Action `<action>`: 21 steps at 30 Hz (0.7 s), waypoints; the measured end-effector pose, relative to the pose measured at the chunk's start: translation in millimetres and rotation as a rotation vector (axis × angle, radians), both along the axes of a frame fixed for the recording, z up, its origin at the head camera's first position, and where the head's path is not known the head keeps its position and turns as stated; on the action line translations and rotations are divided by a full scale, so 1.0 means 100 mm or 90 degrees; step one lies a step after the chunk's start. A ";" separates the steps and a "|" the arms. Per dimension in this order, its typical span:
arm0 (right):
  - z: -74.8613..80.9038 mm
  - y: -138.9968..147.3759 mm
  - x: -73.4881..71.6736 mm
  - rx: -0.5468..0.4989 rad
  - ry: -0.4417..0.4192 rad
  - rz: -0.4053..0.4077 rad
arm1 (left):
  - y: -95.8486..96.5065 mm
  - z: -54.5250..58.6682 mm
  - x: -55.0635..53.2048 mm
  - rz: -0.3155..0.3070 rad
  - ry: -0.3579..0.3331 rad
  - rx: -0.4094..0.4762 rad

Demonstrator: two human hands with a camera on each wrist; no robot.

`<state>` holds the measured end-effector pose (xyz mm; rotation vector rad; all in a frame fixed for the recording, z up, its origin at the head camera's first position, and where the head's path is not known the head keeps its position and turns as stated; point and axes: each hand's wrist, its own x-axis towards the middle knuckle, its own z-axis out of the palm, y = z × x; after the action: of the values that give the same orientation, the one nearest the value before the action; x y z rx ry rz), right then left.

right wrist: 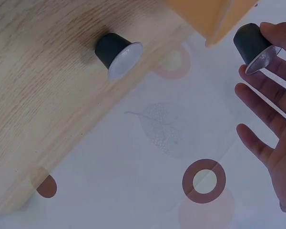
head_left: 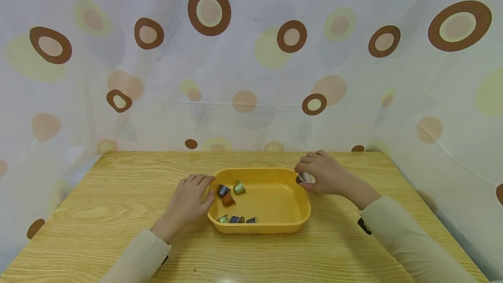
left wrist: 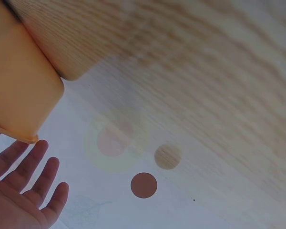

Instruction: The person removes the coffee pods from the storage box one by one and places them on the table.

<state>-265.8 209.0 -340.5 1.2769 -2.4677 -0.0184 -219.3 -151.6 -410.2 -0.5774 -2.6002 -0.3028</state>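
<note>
A yellow plastic tub (head_left: 271, 228) stands on the wooden table with several coffee capsules in its left half. Among them are a green capsule (head_left: 239, 188), an orange-brown capsule (head_left: 228, 199) and a dark blue capsule (head_left: 237, 219). My left hand (head_left: 190, 202) rests at the tub's left rim, its fingers spread and fairly straight in the left wrist view. At the right rim, my right hand (head_left: 326, 174) pinches a dark coffee capsule (right wrist: 251, 45) between thumb and fingers. A second dark capsule (right wrist: 115, 53) lies on its side on the table, outside the tub.
The wooden table (head_left: 137, 187) stretches out around the tub. Behind it and at both sides hangs a pale sheet (head_left: 243, 64) with brown and yellow circles.
</note>
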 end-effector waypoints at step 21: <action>-0.14 0.37 -0.05 -0.004 0.006 -0.061 | -0.01 0.01 0.00 -0.004 0.001 -0.001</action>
<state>-270.7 246.2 -354.4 1.1529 -2.5168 -0.0418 -219.2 -152.3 -409.6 -0.5867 -2.5981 -0.3018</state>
